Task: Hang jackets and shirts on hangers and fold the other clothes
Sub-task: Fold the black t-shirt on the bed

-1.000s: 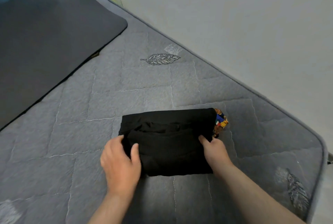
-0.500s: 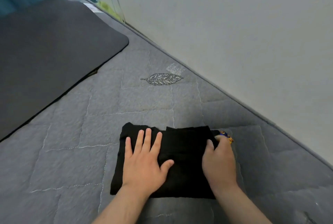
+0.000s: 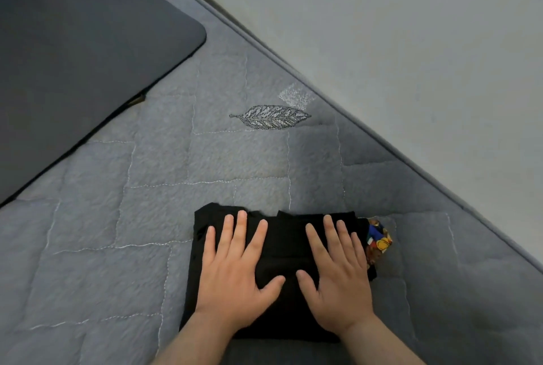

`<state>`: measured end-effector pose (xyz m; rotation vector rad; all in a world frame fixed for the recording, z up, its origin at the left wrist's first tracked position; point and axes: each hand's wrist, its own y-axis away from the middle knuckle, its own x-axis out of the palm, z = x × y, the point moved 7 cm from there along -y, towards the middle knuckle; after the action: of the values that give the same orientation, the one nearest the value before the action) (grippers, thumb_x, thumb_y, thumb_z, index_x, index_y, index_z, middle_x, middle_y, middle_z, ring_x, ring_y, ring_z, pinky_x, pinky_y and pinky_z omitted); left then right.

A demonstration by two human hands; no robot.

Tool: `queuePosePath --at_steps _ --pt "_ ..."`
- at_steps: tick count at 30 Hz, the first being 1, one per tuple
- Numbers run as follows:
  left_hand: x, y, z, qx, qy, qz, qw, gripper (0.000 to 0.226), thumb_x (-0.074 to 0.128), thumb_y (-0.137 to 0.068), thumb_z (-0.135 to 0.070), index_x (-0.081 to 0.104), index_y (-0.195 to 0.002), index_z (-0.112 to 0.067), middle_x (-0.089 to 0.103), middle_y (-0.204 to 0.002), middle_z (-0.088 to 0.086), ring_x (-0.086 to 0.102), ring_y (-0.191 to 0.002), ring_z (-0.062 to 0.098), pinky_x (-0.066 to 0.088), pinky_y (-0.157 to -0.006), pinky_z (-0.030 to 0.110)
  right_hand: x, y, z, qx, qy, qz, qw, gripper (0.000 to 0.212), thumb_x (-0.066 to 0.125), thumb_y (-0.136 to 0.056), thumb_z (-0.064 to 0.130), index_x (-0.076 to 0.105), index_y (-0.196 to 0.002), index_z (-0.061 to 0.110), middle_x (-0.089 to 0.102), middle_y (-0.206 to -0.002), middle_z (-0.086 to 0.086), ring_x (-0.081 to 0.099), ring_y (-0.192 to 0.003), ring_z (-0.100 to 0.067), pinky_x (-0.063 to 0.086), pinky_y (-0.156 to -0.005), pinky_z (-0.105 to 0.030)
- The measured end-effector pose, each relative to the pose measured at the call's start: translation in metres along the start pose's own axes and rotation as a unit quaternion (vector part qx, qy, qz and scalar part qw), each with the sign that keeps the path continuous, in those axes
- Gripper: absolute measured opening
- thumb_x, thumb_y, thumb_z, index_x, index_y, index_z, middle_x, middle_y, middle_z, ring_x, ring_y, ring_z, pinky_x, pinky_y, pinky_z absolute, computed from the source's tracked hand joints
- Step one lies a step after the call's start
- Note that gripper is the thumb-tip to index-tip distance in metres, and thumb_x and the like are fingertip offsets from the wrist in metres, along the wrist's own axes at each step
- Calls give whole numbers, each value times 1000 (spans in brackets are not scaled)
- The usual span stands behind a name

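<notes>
Folded black cloth garment (image 3: 286, 250) lies as a compact rectangle on the grey quilted mattress (image 3: 164, 176), near its wall-side edge. Left hand (image 3: 235, 273) and right hand (image 3: 338, 276) both rest flat on top, fingers straight and spread, pressing, grasping nothing. A multicoloured printed patch (image 3: 379, 239) pokes out at the bundle's right edge.

Risks, as judged:
- Far edge looks uneven and notched; layers may spring apart once pressure lifts.
- Protruding printed part could drag the fold loose if the bundle is slid.
- Soft mattress gives under the palms; creases may set crooked.
</notes>
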<state>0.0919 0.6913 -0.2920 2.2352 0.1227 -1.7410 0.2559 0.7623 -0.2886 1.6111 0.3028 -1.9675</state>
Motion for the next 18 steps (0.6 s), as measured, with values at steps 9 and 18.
queuePosePath --at_steps 9,18 --pt "8 -5 1 3 46 -10 999 87 51 -71 -60 32 -147 -23 32 -153 16 22 -144 32 7 -117 54 7 -6 -3 -11 -32 -27 999 77 49 -78 51 32 -148 22 28 -156 -13 22 -146 -33 16 -117 -53" --pt "15 -7 2 -6 29 -11 999 84 41 -74 -61 30 -147 -21 26 -154 14 24 -142 32 5 -117 51 11 -9 -4 -27 -43 -28 998 78 47 -78 53 30 -148 22 30 -154 -16 23 -144 -34 12 -119 -50"
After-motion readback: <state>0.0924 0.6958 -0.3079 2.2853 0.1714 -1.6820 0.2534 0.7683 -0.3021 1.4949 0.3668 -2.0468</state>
